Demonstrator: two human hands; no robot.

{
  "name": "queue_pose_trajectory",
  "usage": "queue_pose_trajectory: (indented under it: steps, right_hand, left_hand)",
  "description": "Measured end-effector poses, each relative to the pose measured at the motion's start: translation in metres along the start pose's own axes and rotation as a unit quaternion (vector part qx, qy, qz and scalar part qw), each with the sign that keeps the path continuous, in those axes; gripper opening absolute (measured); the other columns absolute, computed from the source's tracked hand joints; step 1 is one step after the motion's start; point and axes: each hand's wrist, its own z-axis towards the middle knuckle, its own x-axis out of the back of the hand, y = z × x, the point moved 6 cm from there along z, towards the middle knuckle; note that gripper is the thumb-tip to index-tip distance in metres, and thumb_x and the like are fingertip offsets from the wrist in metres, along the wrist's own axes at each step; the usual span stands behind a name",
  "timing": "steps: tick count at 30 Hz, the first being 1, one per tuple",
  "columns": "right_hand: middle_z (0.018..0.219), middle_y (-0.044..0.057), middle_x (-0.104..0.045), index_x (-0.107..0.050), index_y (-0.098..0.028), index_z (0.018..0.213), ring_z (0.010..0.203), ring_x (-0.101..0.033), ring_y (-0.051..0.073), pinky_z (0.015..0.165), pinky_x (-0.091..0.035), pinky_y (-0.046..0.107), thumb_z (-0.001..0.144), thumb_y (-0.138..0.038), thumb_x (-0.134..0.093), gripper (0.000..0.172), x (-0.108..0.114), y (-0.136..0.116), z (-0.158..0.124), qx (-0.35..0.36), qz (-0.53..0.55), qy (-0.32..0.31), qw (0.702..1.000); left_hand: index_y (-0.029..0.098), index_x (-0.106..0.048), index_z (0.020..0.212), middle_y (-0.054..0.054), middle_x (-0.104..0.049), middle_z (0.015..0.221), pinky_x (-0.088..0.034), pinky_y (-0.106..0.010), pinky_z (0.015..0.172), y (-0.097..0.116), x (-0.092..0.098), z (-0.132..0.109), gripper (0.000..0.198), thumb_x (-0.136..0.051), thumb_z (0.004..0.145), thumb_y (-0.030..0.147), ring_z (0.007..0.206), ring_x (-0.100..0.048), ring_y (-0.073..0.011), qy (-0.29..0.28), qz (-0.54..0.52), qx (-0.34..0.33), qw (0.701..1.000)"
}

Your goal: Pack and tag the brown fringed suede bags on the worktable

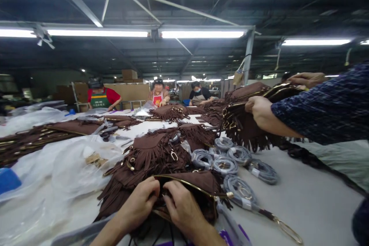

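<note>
A brown fringed bag (201,184) lies in front of me, its gold zipper open along the top. At the left part of the opening my left hand (144,198) is closed, fingers curled at the bag's edge. My right hand (183,205) reaches into the mouth of the bag, fingers bent and pressed together. Whatever sits between the fingertips is hidden inside. Just behind lies a pile of brown fringed bags (155,150) with gold rings and clips.
Wrapped grey straps (225,165) lie coiled to the right on the white table (288,200). Clear plastic bags (77,165) spread at left. A co-worker's hand (259,113) holds fringed bags at right. Several people work across the table. More brown bags (63,130) are stacked at left.
</note>
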Motion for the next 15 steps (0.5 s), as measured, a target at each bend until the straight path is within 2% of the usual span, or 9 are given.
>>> queue_pose_trajectory:
  steps: [4, 6, 8, 10, 12, 14, 15]
  right_hand:
    - [0.099, 0.007, -0.068, -0.065, -0.019, 0.097, 0.094, -0.063, 0.021, 0.082, -0.047, 0.027, 0.082, -0.008, -0.051, 0.023, -0.007, -0.002, 0.004, 0.038, 0.069, 0.003, 0.997]
    - [0.091, 0.004, -0.069, -0.067, -0.019, 0.091, 0.087, -0.063, 0.019, 0.079, -0.047, 0.026, 0.087, -0.017, -0.052, 0.016, -0.006, -0.001, 0.006, 0.056, 0.165, 0.027, 0.984]
    - [0.078, 0.001, -0.067, -0.069, -0.020, 0.081, 0.077, -0.062, 0.018, 0.074, -0.046, 0.026, 0.088, -0.028, -0.055, 0.018, -0.007, 0.007, 0.007, 0.039, 0.274, 0.055, 0.959]
    - [0.066, -0.002, -0.061, -0.069, -0.019, 0.075, 0.064, -0.057, 0.015, 0.063, -0.045, 0.025, 0.081, -0.037, -0.061, 0.021, -0.015, 0.021, 0.009, -0.029, 0.363, 0.061, 0.929]
    - [0.060, -0.005, -0.056, -0.069, -0.019, 0.076, 0.053, -0.051, 0.013, 0.054, -0.041, 0.024, 0.071, -0.042, -0.068, 0.023, -0.031, 0.034, 0.009, -0.102, 0.416, 0.038, 0.903]
    - [0.059, -0.007, -0.053, -0.067, -0.020, 0.079, 0.046, -0.046, 0.010, 0.048, -0.038, 0.023, 0.063, -0.042, -0.073, 0.028, -0.046, 0.043, 0.007, -0.148, 0.424, -0.009, 0.894]
    - [0.060, -0.007, -0.054, -0.066, -0.021, 0.079, 0.047, -0.048, 0.011, 0.048, -0.039, 0.024, 0.061, -0.041, -0.076, 0.028, -0.051, 0.045, 0.005, -0.151, 0.408, -0.031, 0.900]
  left_hand:
    - [0.021, -0.045, 0.067, -0.004, -0.054, 0.085, -0.045, -0.027, 0.074, 0.021, 0.007, -0.004, 0.020, -0.042, 0.087, 0.024, 0.081, -0.053, -0.0183, 0.049, -0.056, -0.026, 0.997]
    - [0.021, -0.046, 0.067, -0.005, -0.054, 0.090, -0.045, -0.027, 0.075, 0.032, 0.014, -0.004, 0.018, -0.047, 0.084, 0.026, 0.085, -0.053, -0.0188, 0.065, -0.097, -0.029, 0.993]
    - [0.021, -0.047, 0.066, -0.004, -0.055, 0.090, -0.046, -0.026, 0.074, 0.040, 0.023, 0.002, 0.017, -0.051, 0.081, 0.028, 0.085, -0.054, -0.0185, 0.063, -0.123, -0.024, 0.990]
    - [0.020, -0.050, 0.068, -0.001, -0.055, 0.077, -0.046, -0.024, 0.066, 0.043, 0.028, 0.019, 0.015, -0.051, 0.081, 0.029, 0.075, -0.055, -0.0168, 0.020, -0.120, -0.008, 0.993]
    - [0.019, -0.055, 0.077, 0.001, -0.056, 0.068, -0.045, -0.023, 0.058, 0.048, 0.028, 0.045, 0.014, -0.046, 0.084, 0.026, 0.066, -0.056, -0.0157, -0.036, -0.063, -0.002, 0.997]
    - [0.016, -0.061, 0.090, -0.002, -0.066, 0.078, -0.049, -0.024, 0.063, 0.059, 0.022, 0.079, 0.024, -0.037, 0.088, 0.017, 0.073, -0.062, -0.0166, -0.067, 0.050, -0.046, 0.995]
    - [0.016, -0.063, 0.097, -0.005, -0.070, 0.092, -0.050, -0.026, 0.074, 0.068, 0.014, 0.096, 0.029, -0.035, 0.088, 0.012, 0.085, -0.065, -0.0174, -0.074, 0.120, -0.094, 0.986]
